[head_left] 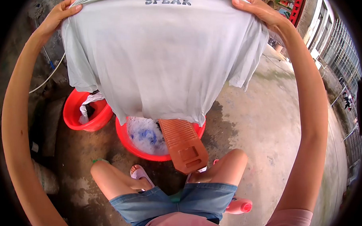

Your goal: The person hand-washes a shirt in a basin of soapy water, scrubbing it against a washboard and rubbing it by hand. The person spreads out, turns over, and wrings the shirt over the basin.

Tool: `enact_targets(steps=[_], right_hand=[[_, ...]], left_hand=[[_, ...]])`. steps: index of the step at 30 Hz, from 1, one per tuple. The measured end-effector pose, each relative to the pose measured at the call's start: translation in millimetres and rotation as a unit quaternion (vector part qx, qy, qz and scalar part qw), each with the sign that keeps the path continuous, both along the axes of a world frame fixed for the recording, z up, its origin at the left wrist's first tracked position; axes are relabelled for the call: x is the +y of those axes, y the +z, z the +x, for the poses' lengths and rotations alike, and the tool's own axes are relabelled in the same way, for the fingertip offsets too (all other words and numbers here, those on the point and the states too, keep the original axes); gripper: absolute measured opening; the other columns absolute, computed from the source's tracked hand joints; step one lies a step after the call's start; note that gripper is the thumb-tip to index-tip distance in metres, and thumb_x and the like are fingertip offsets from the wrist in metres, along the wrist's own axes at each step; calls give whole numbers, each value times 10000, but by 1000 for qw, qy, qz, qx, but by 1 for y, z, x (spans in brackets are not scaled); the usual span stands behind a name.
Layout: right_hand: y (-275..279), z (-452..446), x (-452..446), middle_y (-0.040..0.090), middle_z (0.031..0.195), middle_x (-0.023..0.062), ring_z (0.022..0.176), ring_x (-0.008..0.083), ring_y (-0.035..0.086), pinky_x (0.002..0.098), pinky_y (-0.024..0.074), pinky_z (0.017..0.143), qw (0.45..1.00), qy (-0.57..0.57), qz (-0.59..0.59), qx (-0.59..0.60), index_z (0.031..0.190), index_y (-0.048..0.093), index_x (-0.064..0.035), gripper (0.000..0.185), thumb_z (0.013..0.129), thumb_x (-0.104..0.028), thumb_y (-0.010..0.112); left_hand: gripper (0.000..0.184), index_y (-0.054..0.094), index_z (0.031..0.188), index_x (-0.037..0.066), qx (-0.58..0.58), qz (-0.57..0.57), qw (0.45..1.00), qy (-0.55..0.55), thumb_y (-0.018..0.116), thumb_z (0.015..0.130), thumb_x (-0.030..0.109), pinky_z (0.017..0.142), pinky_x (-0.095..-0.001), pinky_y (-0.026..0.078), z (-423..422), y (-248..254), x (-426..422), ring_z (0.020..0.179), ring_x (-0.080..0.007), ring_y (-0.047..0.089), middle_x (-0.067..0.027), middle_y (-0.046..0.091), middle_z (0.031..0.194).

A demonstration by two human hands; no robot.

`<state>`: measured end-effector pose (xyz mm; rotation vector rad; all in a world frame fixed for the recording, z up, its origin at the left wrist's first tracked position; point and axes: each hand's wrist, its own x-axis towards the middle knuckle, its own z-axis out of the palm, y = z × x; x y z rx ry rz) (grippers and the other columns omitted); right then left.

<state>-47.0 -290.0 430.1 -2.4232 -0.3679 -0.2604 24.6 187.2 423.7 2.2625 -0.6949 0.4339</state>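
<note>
A wet, light grey shirt (155,58) with the printed word SPEAK hangs spread out between my raised hands. At the upper left, my left hand (68,11) pinches one side of it. My right hand (257,8) grips the other side at the upper right. Below the shirt's hem is a red basin (136,151) of foamy water with something blue in it. A brown ridged washboard (186,146) leans in this basin, its upper end hidden behind the shirt.
A smaller red basin (71,113) with white and dark cloth stands at the left. A pink bottle (242,206) lies beside my right thigh. A pale hose (48,77) runs along the left; a wall with barred windows (340,47) is at the right.
</note>
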Motion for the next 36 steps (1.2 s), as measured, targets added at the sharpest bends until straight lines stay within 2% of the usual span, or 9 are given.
enact_targets(steps=[5,7,9,16,19,25,26,32,36], right_hand=[[-18,-13,77,630,900,97,850,159,595,274,463,772,965,96,242,37,972,597,29,320,809,-246,592],[-17,13,103,633,889,118,785,172,619,297,505,716,903,182,370,123,902,594,26,215,822,-168,545],[-11,24,133,632,797,107,680,164,614,286,512,659,873,241,389,171,833,589,6,162,817,-142,525],[-9,32,160,614,823,76,766,154,561,269,424,696,950,192,120,-216,872,630,3,311,853,-276,494],[-7,45,145,623,901,93,872,184,554,304,404,802,941,209,79,-252,983,613,-6,436,884,-395,441],[-81,38,109,464,1215,89,1014,177,538,314,450,833,947,207,242,-36,1270,329,-24,745,766,-498,605],[-84,38,110,594,929,113,930,173,567,328,442,829,923,261,281,43,1112,505,-14,658,717,-521,646],[-62,46,62,602,976,-11,910,57,548,238,446,806,923,201,324,-44,1073,557,-65,331,876,-328,522],[-31,30,37,638,904,98,781,176,625,317,518,728,858,156,489,-21,982,565,3,236,862,-195,520]], left_hand=[[268,503,797,32,-237,285,910,188,648,664,213,585,-291,384,31,-54,-32,636,-178,490,-89,508,681],[193,528,772,46,-188,178,961,98,609,691,201,494,-315,391,26,-73,-75,520,-167,514,-54,477,546],[139,521,760,60,105,-14,994,17,563,760,192,477,-228,447,0,-69,-116,526,-104,578,-15,523,570],[695,332,1266,-60,351,-326,750,-455,343,882,520,936,-375,395,-45,-47,-147,1070,-220,520,-141,502,1199],[324,535,1066,-7,247,-377,840,-303,598,771,109,798,-313,486,-50,-49,-172,857,-166,606,-84,615,945],[365,487,1127,-26,310,-412,768,-379,509,771,50,822,-351,489,-31,-30,-151,893,-240,609,-141,600,1027],[380,477,1145,-30,322,-390,769,-390,508,773,44,836,-350,482,-30,-25,-146,915,-236,604,-141,594,1050],[443,424,1212,-61,134,-315,913,-222,464,771,-50,915,-341,440,-18,-22,-76,1022,-227,560,-157,538,1158],[435,425,1195,-60,107,-357,917,-145,424,761,-30,886,-351,464,-14,-17,-41,974,-247,583,-183,555,1115]])
